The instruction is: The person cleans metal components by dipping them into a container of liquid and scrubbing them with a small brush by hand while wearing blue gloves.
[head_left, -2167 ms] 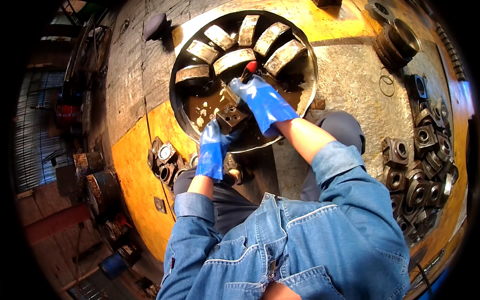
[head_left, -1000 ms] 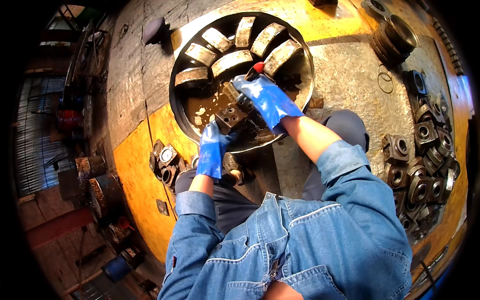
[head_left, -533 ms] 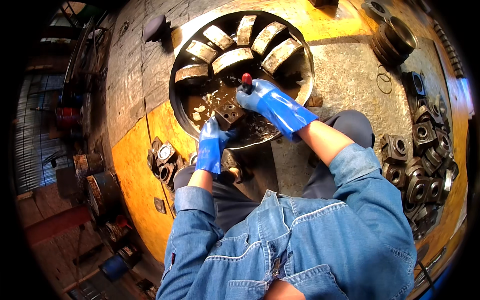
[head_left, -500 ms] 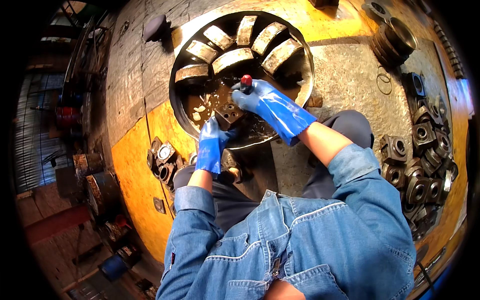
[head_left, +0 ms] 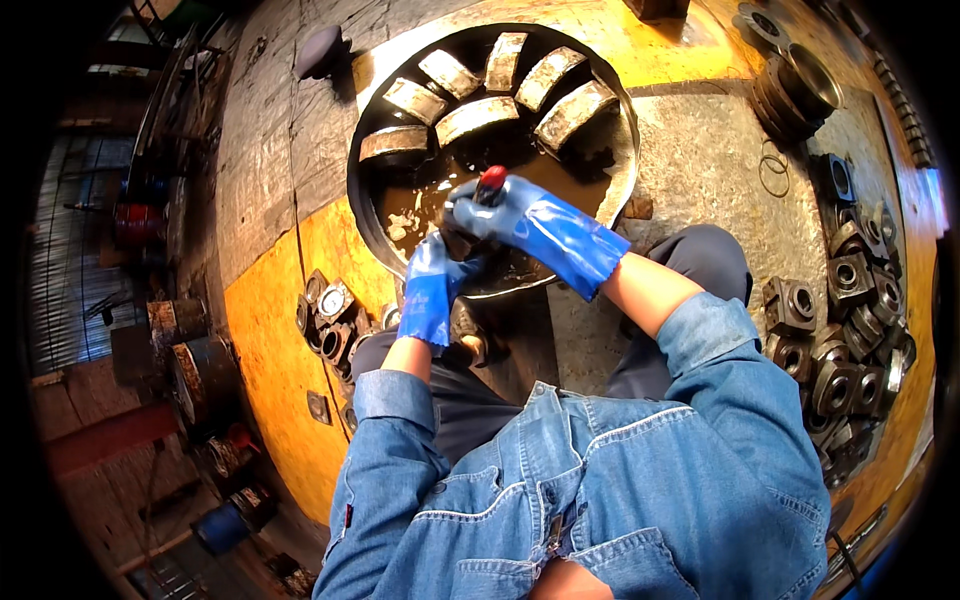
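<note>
Both my hands wear blue rubber gloves and meet over a round metal basin of brown liquid. My left hand grips a dark metal part at the basin's near rim; most of the part is hidden by the gloves. My right hand is closed on a red-handled tool, likely a brush, pressed against that part. Several rectangular metal blocks lie fanned out in the far half of the basin.
Square metal housings with round bores are piled at the right, with more beside my left knee. Stacked rings stand at the upper right. The floor is yellow and grey. Cans and clutter sit at the left.
My right hand with the red-handled tool has shifted left across the part, toward my left hand. My left hand has kept its hold in about the same spot.
</note>
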A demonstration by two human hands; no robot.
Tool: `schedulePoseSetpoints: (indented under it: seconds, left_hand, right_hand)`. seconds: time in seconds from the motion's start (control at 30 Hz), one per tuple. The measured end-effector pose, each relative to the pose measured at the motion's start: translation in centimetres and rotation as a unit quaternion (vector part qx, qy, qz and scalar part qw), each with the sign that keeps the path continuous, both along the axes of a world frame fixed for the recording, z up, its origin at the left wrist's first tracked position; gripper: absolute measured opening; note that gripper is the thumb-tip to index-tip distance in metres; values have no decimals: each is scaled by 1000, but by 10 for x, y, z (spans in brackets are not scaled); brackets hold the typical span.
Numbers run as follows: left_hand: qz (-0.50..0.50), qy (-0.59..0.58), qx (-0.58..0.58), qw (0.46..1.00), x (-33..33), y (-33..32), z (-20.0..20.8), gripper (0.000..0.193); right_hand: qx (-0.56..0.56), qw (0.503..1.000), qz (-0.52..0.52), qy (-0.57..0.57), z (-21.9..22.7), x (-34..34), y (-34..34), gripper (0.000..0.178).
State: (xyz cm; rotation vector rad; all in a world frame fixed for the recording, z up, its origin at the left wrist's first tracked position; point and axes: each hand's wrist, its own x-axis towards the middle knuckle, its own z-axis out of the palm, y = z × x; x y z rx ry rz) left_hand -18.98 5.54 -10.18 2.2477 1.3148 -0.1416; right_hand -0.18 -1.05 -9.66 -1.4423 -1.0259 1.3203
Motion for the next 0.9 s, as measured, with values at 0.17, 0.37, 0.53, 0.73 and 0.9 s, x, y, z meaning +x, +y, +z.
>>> schedulePoseSetpoints:
  seconds: [0.17, 0.37, 0.53, 0.73, 0.9]
  left_hand:
    - [17, 32, 10, 999, -10, 8, -13, 64]
    - [-4, 12, 21, 1000, -13, 12, -24, 67]
    - [0, 77, 32, 997, -7, 14, -25, 78]
    - [-21, 62, 41, 997, -22, 24, -48, 73]
    - [-9, 45, 72, 996, -34, 25, -59, 69]
  right_hand:
    - [-39, 997, -51, -41, -26, 3, -8, 24]
    - [67, 996, -59, 12, -15, -6, -13, 20]
    - [-24, 998, -37, -36, -16, 6, -28, 29]
    - [-113, 981, -116, -105, -59, 49, -8, 28]
    - [-266, 894, -51, -357, -66, 63, -6, 37]
